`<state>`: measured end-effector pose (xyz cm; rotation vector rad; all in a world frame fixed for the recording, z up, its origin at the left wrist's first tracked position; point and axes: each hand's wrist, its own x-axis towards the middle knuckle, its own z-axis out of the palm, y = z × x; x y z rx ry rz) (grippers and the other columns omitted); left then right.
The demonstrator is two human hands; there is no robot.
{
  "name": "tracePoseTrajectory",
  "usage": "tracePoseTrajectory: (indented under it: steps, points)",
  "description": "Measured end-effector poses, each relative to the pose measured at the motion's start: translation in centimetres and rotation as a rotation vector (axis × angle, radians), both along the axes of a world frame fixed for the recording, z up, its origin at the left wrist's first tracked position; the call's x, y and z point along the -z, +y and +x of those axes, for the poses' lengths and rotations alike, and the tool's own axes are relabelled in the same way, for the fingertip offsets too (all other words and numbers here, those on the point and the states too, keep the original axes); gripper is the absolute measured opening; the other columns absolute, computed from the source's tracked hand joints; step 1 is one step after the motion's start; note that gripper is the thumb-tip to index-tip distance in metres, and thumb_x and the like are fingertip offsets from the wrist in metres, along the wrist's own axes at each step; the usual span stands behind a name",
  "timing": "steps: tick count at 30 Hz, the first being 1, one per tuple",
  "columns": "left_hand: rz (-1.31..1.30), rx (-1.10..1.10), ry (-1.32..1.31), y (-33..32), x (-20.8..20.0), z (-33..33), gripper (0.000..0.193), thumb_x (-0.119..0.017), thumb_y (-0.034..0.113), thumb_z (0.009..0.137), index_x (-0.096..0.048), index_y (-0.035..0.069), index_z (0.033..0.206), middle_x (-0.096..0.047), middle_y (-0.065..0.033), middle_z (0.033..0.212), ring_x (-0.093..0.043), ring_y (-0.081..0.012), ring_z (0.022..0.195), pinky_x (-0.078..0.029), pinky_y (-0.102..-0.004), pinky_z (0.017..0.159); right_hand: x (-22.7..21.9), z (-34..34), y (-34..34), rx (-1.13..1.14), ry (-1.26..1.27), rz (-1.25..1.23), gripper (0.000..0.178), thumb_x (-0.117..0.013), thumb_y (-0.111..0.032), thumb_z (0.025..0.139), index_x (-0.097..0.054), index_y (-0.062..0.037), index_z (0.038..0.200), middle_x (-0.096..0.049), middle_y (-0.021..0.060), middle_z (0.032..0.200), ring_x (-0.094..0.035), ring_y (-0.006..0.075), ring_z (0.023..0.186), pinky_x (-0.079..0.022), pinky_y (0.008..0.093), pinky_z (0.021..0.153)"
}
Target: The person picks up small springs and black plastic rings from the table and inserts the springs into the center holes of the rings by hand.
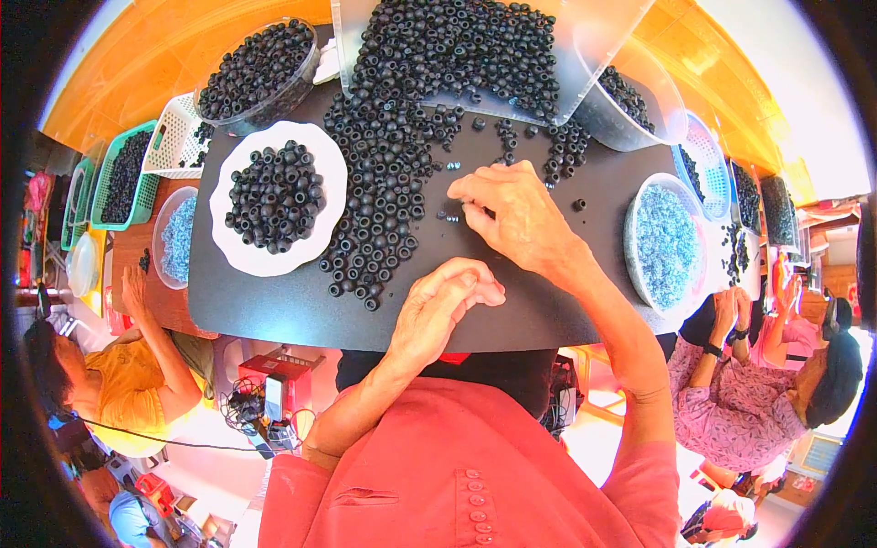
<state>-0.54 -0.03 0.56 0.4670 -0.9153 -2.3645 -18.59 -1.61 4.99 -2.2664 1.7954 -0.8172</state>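
A heap of small black ring-shaped parts point(384, 173) spreads over a black board point(274, 310) in front of me. My right hand point(516, 219) rests palm down on the board, its fingertips touching a few tiny metal pieces point(449, 216) beside the heap. My left hand point(448, 301) hovers near the board's front edge with its fingers curled together; whether it holds a part is hidden. A white plate point(242, 260) on the left carries a mound of the same black rings.
A clear tray point(585, 55) at the back spills more rings. Clear bowls of rings stand at back left point(260, 68) and back right point(639, 100). A bowl of silvery-blue pieces point(667, 247) sits right. Other people sit at left point(137, 374) and right point(758, 384).
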Motion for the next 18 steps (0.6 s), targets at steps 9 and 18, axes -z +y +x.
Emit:
tracePoseTrajectory:
  steps: [9, 18]
  points:
    - [-0.020, 0.006, -0.001, 0.0, 0.3, 0.0, 0.022, -0.042, 0.011, 0.098, -0.057, -0.005, 0.101, -0.063, -0.0130, 0.094, -0.062, -0.0198, 0.092, -0.047, -0.0325, 0.089, 0.6, 1.0, 0.9, -0.162, 0.097, -0.074, 0.010, -0.059, -0.009, 0.078, -0.061, -0.0052, 0.088, -0.060, 0.0051, 0.084, -0.059, 0.0242, 0.077, -0.042, 0.0385, 0.069]
    - [-0.045, -0.003, 0.128, 0.0, 0.7, 0.1, 0.019, -0.043, 0.010, 0.097, -0.057, -0.001, 0.093, -0.062, -0.0103, 0.089, -0.061, -0.0206, 0.089, -0.047, -0.0342, 0.089, 1.5, 2.4, 1.7, -0.025, 0.183, -0.001, 0.013, -0.063, -0.011, 0.070, -0.059, -0.0050, 0.081, -0.055, 0.0091, 0.079, -0.059, 0.0292, 0.068, -0.049, 0.0411, 0.061]
